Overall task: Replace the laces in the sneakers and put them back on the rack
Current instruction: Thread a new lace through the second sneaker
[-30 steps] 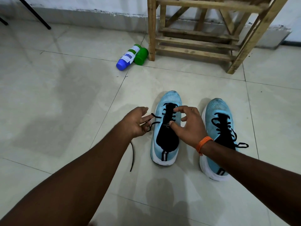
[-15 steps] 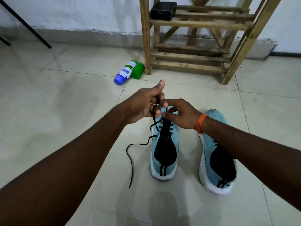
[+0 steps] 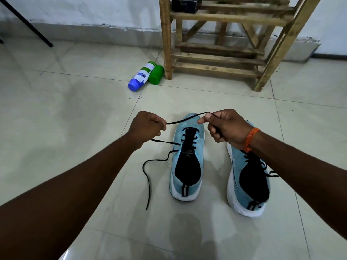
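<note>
Two light-blue sneakers with black tongues stand on the tiled floor, toes pointing away from me. Over the left sneaker (image 3: pixel 187 158) a black lace (image 3: pixel 183 121) is stretched between my hands. My left hand (image 3: pixel 147 127) is closed on one part of it; my right hand (image 3: pixel 226 126), with an orange band at the wrist, pinches the other. A loose stretch of the lace runs from the sneaker's eyelets and trails across the floor to the left. The right sneaker (image 3: pixel 247 184) is laced and partly hidden under my right forearm.
A wooden rack (image 3: pixel 216 59) stands against the wall behind the sneakers, with a black box (image 3: pixel 185 3) on an upper shelf. A blue-capped bottle (image 3: pixel 140 76) and a green container (image 3: pixel 155 75) lie by its left leg. A black stand leg (image 3: pixel 28 23) slants at far left.
My hands have moved apart, drawing the lace taut between them above the left sneaker's toe. The head view has shifted slightly.
</note>
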